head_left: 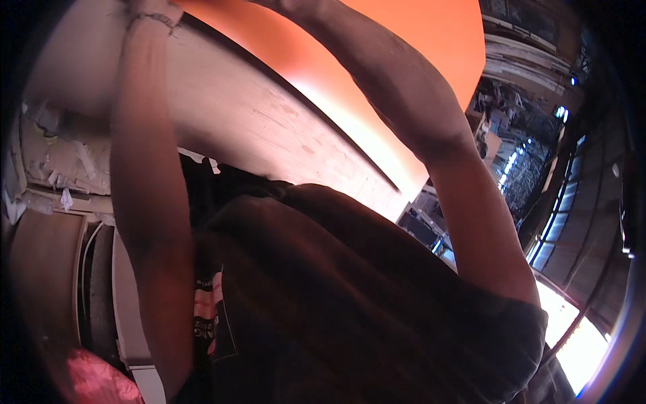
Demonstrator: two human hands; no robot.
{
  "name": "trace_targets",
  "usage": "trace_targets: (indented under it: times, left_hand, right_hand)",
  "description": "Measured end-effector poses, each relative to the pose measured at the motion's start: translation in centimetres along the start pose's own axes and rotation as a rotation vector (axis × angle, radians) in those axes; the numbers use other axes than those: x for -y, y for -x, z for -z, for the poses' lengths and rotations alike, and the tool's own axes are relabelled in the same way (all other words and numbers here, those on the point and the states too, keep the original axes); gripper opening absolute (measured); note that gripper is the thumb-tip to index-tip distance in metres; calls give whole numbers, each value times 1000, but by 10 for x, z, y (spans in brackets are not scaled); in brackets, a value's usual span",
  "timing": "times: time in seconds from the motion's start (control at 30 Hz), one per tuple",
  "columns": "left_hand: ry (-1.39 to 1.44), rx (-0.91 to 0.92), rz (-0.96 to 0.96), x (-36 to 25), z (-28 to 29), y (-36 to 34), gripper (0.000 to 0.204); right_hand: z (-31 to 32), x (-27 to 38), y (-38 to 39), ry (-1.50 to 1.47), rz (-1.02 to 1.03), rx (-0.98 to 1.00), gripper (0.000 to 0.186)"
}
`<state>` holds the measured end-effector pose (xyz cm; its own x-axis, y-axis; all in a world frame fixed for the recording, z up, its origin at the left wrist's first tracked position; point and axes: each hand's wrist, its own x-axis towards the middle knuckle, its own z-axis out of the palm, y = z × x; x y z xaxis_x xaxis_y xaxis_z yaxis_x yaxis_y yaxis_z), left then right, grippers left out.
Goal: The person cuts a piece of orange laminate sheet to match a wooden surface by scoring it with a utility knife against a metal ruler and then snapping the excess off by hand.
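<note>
A pale wooden board (249, 111) with a scuffed face slants across the upper part of the head view. Along its far side runs a narrow dark strip (296, 94), and past that lies a smooth, bright orange panel (431, 40). My left hand (156, 8), with a thin band at the wrist, is at the board's upper left; the top of the picture cuts off its fingers. Over the orange panel stretches my right forearm, its hand (286, 4) barely showing at the upper edge. What either hand holds is hidden.
Brown panels (47, 269) lean at the left, near stacked scraps (67, 161) and a red cloth or bag (101, 380). Long pale strips (521, 60) are piled at the upper right. A corrugated wall or roof (585, 202) and a bright opening (575, 330) stand at the right.
</note>
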<state>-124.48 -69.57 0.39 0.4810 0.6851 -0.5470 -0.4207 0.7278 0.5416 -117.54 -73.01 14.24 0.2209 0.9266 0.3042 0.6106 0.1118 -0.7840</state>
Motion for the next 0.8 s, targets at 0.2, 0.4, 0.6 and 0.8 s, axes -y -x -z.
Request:
trace_targets:
  times: [0.2,0.4,0.6,0.8]
  left_hand:
    - [-18,-1,-31,-2,8,-6,43]
    - [-15,-16,-111,-6,19,-2,45]
    - [256,-11,-34,-11,1,16,43]
    - [109,-100,-13,-3,-35,68,36]
  right_hand:
    - [1,5,6,-71,-76,36,48]
    - [3,21,27,14,-151,109,48]
    - [8,0,38,-18,-245,92,49]
    - [42,7,75,-40,-227,121,44]
